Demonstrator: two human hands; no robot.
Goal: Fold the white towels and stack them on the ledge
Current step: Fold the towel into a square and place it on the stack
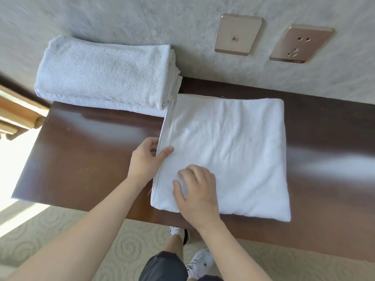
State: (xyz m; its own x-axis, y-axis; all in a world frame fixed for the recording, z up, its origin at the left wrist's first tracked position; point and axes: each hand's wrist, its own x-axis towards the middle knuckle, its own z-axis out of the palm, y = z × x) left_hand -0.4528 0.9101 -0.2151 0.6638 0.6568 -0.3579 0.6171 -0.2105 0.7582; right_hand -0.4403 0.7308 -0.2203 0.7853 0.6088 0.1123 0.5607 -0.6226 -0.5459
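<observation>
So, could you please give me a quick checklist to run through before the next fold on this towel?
1. Towel lies flat on the ledge: ok, no big wrinkles.
2. Layered edges on its left side line up: ok, they run in one neat band.
3. Left hand controls that edge: ok, thumb on top, fingers at the edge.
4. Right hand steadies the cloth: ok, fingers rest on the near left part.
5. Towel fully on the ledge: not ok, the near right corner reaches the front edge, perhaps just over.
6. Folded stack leaves room: ok, though its right end touches or overlaps the towel's far left corner.
</observation>
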